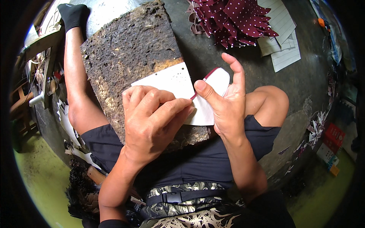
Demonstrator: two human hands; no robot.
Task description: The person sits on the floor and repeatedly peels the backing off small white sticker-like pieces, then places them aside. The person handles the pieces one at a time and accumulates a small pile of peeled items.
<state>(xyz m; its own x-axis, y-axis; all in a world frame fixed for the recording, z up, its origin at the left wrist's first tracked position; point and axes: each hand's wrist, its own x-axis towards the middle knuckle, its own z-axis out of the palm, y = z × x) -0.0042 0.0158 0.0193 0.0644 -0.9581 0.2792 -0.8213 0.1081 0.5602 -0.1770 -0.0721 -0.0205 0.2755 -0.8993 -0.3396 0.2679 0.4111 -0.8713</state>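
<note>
Between my two hands is a thin white curved piece (219,82) with a maroon edge, which shows small white dots. My left hand (146,116) is closed, its thumb and forefinger pinching the maroon edge near the middle. My right hand (230,100) grips the piece's right part, the thumb pressed on its face and the forefinger stretched upward. The fingers behind the piece are mostly hidden. Under my left hand, a flat white sheet (167,79) with a few small dark holes lies on a rough, worn brown block (129,45), which rests across my lap.
A pile of maroon polka-dot cut pieces (239,22) lies on the dark floor (205,49) ahead, beside lined paper sheets (285,49). Scraps (317,127) and a red packet (334,137) are at the right. A wooden frame (40,47) stands at the left; a brush-like black bundle (81,190) lies near my left elbow.
</note>
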